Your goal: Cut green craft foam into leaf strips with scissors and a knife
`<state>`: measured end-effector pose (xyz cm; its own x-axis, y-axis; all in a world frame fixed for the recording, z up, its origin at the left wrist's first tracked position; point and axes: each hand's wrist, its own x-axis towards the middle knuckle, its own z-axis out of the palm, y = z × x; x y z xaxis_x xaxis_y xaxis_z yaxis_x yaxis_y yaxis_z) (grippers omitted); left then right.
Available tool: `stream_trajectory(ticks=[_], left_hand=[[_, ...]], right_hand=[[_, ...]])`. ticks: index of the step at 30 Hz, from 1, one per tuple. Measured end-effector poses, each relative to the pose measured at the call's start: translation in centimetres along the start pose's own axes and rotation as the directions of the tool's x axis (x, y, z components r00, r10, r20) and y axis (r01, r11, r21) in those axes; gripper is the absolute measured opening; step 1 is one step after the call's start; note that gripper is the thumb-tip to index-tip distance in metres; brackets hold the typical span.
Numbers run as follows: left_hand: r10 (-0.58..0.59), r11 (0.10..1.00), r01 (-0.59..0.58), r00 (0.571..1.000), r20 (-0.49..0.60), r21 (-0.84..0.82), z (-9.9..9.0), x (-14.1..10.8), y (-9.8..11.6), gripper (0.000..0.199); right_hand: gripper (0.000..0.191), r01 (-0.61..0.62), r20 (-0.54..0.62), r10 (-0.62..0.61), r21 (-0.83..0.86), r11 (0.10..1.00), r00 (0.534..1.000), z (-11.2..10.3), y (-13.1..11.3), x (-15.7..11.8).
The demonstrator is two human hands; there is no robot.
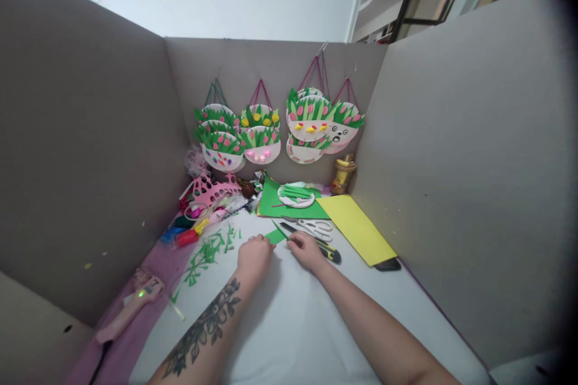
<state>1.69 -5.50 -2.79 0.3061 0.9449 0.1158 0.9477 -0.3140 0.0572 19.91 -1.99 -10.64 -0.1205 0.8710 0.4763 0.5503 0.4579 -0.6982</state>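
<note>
Near the middle of the white work surface, my left hand (pixel 256 254) is closed on a small piece of green paper (pixel 275 236), its fingers pressed at the paper's left side. Close by on the right, my right hand (pixel 305 249) pinches a thin, pointed green paper strip (pixel 280 229). A black and yellow utility knife (pixel 333 251) lies beside and partly behind my right hand. Just beyond it are white-handled scissors (pixel 320 227). Cut green paper scraps (pixel 210 251) are scattered to the left of my left hand.
A white paper plate (pixel 309 200) bearing green strips rests on green sheets (pixel 266 204). Yellow paper (pixel 356 225) lies right, a pink glue gun (pixel 130 310) left. Craft supplies (pixel 212 189) crowd the back left corner. Decorated paper-plate baskets (pixel 262 153) hang on the grey back panel.
</note>
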Motion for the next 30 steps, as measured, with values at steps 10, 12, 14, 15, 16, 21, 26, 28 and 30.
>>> stream_trajectory(ticks=[10, 12, 14, 15, 16, 21, 26, 28, 30], left_hand=[[-0.019, 0.958, 0.014, 1.000, -0.014, -0.285, 1.0, 0.0, 0.0, 0.024], [-0.016, 0.878, -0.014, 0.998, -0.059, -0.479, 1.7, 0.2, 0.2, 0.026], [-0.018, 0.748, -0.039, 0.997, -0.080, -0.663, 2.5, 0.5, 0.4, 0.028], [-0.025, 0.675, -0.041, 0.997, -0.078, -0.737, 2.9, 0.6, 0.5, 0.027], [-0.040, 0.605, -0.031, 0.997, -0.069, -0.796, 3.2, 0.7, 0.6, 0.026], [-0.163, 0.377, 0.103, 0.986, 0.043, -0.921, 3.9, 0.9, 0.8, 0.024], [-0.144, 0.265, 0.159, 0.982, 0.124, -0.951, 3.7, 1.2, 0.8, 0.021], [-0.147, 0.201, 0.203, 0.973, 0.175, -0.958, 3.7, 1.3, 0.8, 0.022], [-0.152, 0.135, 0.245, 0.962, 0.225, -0.960, 3.7, 1.3, 0.8, 0.024]], right_hand=[[0.008, -0.023, 0.052, 0.018, 0.102, 0.994, 0.999, 0.0, -0.5, 0.1], [0.008, -0.014, 0.061, 0.005, 0.153, 0.988, 0.998, 0.0, -0.8, -0.1], [0.007, 0.010, 0.094, -0.029, 0.202, 0.979, 0.995, 0.1, -1.2, -0.3], [0.007, 0.020, 0.120, -0.047, 0.218, 0.976, 0.992, 0.2, -1.5, -0.4], [0.010, 0.027, 0.144, -0.061, 0.227, 0.974, 0.988, 0.2, -1.8, -0.6], [0.018, -0.018, 0.228, -0.049, 0.283, 0.959, 0.972, 0.1, -2.3, -0.9], [0.015, -0.151, 0.259, 0.056, 0.362, 0.920, 0.964, -0.5, -1.7, -0.7], [0.013, -0.182, 0.279, 0.075, 0.381, 0.906, 0.957, -0.6, -1.7, -0.7], [0.013, -0.213, 0.302, 0.092, 0.395, 0.894, 0.949, -0.6, -1.8, -0.7]])
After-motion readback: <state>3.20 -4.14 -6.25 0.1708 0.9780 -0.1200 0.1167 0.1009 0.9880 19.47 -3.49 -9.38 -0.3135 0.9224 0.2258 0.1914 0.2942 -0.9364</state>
